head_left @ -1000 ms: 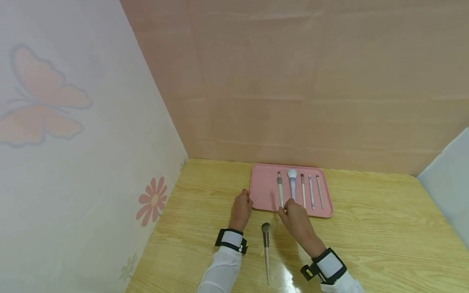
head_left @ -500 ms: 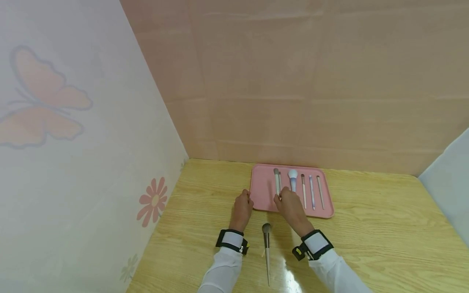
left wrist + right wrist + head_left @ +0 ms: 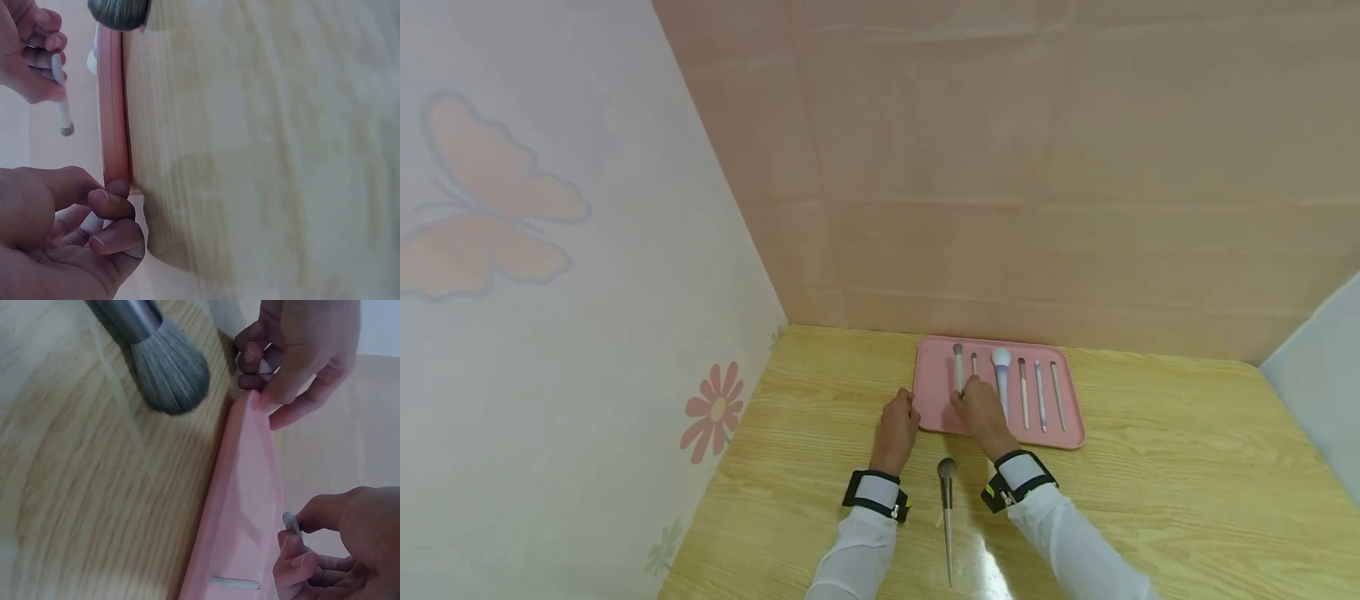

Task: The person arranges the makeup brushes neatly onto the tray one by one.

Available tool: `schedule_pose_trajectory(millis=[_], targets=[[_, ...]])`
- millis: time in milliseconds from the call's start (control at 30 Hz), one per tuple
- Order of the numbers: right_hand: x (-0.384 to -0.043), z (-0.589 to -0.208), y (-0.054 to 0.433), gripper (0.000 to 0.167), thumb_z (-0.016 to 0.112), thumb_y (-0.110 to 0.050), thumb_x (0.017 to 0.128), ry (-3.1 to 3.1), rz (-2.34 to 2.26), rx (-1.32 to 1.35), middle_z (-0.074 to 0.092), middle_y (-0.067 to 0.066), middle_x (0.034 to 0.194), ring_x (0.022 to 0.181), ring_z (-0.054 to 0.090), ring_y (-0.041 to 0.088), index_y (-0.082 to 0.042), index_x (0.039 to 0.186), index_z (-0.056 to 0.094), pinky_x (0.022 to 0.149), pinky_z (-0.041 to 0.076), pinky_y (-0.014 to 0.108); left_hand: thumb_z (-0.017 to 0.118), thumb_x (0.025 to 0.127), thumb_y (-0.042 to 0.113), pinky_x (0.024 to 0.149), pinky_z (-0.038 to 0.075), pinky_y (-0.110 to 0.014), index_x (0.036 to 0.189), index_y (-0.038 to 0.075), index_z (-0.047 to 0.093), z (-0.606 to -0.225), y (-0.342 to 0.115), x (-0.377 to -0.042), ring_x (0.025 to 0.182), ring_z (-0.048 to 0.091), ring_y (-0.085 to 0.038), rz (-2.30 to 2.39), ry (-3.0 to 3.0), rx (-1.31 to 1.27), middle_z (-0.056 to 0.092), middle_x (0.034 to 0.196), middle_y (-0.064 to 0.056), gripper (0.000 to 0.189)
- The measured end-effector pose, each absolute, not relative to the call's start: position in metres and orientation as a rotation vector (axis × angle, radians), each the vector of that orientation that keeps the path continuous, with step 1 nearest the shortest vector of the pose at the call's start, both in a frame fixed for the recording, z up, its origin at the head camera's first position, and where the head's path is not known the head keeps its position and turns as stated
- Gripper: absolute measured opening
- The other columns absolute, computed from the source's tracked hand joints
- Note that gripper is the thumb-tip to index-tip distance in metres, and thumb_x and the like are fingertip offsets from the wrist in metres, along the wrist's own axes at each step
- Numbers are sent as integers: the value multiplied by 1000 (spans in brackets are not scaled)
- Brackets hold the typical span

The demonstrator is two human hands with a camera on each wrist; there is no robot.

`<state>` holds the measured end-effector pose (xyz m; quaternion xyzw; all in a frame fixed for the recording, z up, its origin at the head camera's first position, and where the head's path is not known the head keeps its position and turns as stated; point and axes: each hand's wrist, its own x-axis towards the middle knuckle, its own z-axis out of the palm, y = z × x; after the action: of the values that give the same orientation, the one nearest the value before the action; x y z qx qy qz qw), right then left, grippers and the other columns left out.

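Note:
In the head view my left hand (image 3: 897,427) is at the front left corner of a pink tray (image 3: 933,387). The left wrist view shows its thumb and fingers pinching the tray's rim (image 3: 114,112). My right hand (image 3: 984,414) is over the left half of the tray, pinching a pale-handled makeup brush (image 3: 958,365) with a short grey-brown head pointing to the far side. Right of it, a thin brush (image 3: 974,360) is partly hidden by that hand. Farther right lies a makeup brush with a fluffy white head (image 3: 1002,358).
Several slim tools, including a thin brush (image 3: 1024,396), lie side by side on the tray's right half. A large makeup brush (image 3: 947,500) with a dark, fluffy head rests on the wooden table (image 3: 1187,467) between the forearms. A wall panel (image 3: 647,375) borders the left.
My right hand has moved left and farther over the tray, carrying the makeup brush to the left of the thin one. My left hand has stayed at the tray corner.

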<state>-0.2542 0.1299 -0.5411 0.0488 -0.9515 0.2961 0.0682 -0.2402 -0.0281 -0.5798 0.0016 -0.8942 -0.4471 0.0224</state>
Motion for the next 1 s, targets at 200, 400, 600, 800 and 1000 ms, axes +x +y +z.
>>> schedule_pose_trajectory(millis=[200, 400, 600, 800, 1000], targets=[[-266, -540, 123, 33, 63, -4, 90, -2871, 897, 140, 40, 0, 55, 47, 39, 13, -7, 63, 44, 43, 30, 26, 59, 95, -1, 56, 43, -21, 114, -2, 59, -577, -28, -242, 68, 52, -10, -1382, -2768, -11, 64, 87, -9, 19], [-272, -543, 116, 27, 64, -4, 89, -2925, 841, 84, 49, 5, 58, 51, 46, 17, -3, 65, 51, 45, 35, 29, 59, 95, -1, 56, 44, -22, 114, -2, 60, -578, -28, -241, 69, 53, -11, -1390, -2773, 2, 66, 89, -11, 19], [-276, -549, 113, 23, 65, -4, 89, -2971, 785, 43, 56, 10, 62, 55, 53, 20, -1, 68, 55, 49, 40, 32, 59, 95, -1, 56, 44, -22, 113, -2, 60, -581, -27, -240, 70, 54, -11, -1377, -2773, 7, 67, 92, -12, 18], [-276, -553, 112, 20, 64, -3, 87, -2980, 791, 49, 58, 12, 63, 55, 55, 21, 2, 70, 56, 50, 42, 33, 59, 94, -2, 56, 43, -22, 112, -2, 60, -581, -28, -241, 70, 53, -11, -1379, -2762, -2, 67, 92, -12, 18], [-277, -556, 113, 21, 65, -5, 89, -3009, 777, 11, 58, 12, 64, 57, 56, 21, 2, 71, 57, 51, 44, 33, 60, 95, -1, 55, 42, -21, 114, -1, 59, -580, -29, -240, 70, 52, -10, -1400, -2777, -4, 65, 89, -9, 20]])
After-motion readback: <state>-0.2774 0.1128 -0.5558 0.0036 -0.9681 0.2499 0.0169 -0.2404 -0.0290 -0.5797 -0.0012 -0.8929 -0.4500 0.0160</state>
